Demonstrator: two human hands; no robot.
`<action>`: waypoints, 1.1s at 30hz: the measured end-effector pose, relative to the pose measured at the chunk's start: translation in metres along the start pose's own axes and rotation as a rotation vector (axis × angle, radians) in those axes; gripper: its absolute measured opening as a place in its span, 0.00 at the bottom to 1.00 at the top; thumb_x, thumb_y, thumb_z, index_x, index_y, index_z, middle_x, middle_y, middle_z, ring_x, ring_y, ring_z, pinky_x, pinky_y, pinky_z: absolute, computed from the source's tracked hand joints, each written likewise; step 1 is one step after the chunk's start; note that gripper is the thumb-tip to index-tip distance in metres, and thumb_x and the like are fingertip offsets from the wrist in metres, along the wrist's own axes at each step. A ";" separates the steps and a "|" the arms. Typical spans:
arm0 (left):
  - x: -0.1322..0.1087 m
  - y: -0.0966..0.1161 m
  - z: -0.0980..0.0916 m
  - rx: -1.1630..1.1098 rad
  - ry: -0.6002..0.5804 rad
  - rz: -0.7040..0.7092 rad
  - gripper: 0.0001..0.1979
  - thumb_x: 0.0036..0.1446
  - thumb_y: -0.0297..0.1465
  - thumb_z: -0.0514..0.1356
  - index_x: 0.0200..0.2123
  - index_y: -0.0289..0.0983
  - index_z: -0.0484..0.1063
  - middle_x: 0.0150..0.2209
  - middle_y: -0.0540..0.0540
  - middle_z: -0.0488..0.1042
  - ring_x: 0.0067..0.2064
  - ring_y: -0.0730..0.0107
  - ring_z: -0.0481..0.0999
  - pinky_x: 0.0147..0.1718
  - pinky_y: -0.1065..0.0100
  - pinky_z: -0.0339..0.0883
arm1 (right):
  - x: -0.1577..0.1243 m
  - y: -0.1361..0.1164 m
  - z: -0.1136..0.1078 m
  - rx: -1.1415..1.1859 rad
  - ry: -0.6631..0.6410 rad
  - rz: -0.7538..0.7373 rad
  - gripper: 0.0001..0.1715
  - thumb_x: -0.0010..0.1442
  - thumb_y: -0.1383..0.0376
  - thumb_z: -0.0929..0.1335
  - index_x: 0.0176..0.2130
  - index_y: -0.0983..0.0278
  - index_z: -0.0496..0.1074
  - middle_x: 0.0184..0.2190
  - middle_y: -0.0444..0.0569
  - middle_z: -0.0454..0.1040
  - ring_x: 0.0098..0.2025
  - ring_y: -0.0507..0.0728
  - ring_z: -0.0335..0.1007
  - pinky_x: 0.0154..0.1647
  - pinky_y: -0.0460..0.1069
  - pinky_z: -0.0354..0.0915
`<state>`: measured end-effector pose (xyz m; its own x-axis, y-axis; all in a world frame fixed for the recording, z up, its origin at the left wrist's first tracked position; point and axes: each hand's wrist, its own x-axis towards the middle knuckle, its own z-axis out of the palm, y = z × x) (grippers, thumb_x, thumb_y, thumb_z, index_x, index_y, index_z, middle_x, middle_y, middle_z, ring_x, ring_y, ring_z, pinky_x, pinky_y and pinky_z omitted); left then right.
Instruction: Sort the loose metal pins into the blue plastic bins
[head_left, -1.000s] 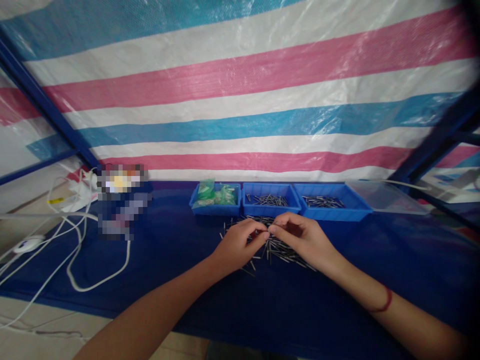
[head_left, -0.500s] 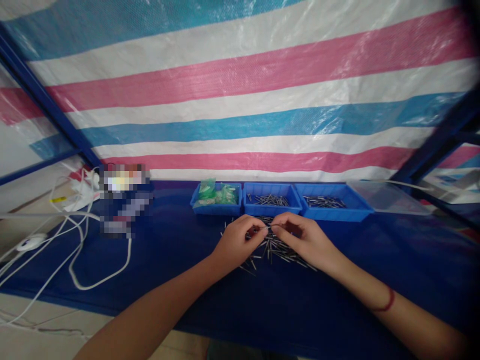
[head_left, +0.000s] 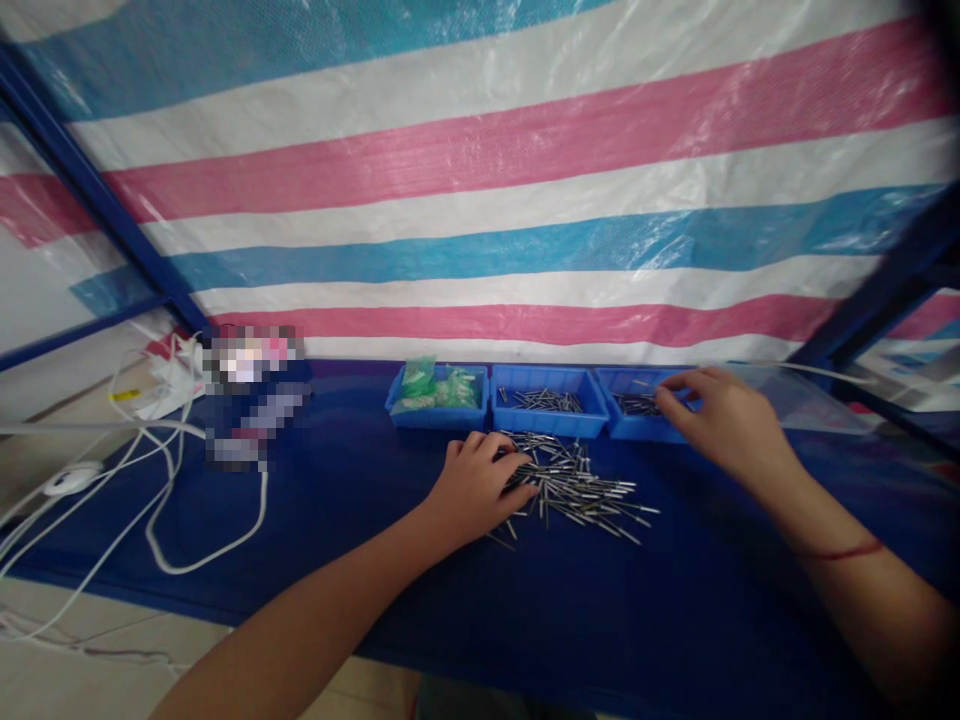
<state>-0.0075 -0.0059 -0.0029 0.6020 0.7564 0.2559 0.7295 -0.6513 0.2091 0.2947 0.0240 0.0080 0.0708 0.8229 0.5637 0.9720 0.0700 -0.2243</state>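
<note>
A loose pile of thin metal blind rivets (head_left: 577, 490) lies on the blue table. My left hand (head_left: 476, 485) rests at the pile's left edge, fingers curved and apart, with the fingertips on or just over the rivets. Further right, my right hand (head_left: 724, 420) hovers at the right blue bin (head_left: 645, 428), its thumb and forefinger slightly parted. More metal rivets (head_left: 637, 404) lie in that bin, partly hidden by the hand. One small light-coloured piece (head_left: 641, 383) shows just left of the fingertips; whether it is falling or resting I cannot tell.
The middle blue bin (head_left: 551, 424) also holds rivets (head_left: 547, 400). In the left blue bin (head_left: 439, 416) are green plastic bags (head_left: 420, 378). White cables (head_left: 161, 500) run over the table's left side. A clear sheet (head_left: 802, 400) lies at the right, and a striped tarp (head_left: 480, 180) hangs behind.
Both hands were together over the pile, pinching a thin rivet between them. My right hand has moved right and away to the right bin; my left hand stays at the pile with its fingers loosened.
</note>
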 end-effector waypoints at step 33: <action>0.007 0.007 -0.005 -0.529 0.287 -0.076 0.04 0.55 0.30 0.61 0.35 0.38 0.74 0.34 0.48 0.78 0.37 0.68 0.76 0.40 0.68 0.66 | -0.038 -0.092 0.000 0.799 -0.291 -0.344 0.06 0.61 0.62 0.65 0.35 0.61 0.71 0.32 0.49 0.74 0.35 0.56 0.70 0.37 0.52 0.66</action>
<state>0.0003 -0.0059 0.0049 0.3895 0.8031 0.4509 0.4622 -0.5939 0.6585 0.2025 -0.0139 0.0068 -0.3581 0.7865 0.5032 0.4776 0.6174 -0.6251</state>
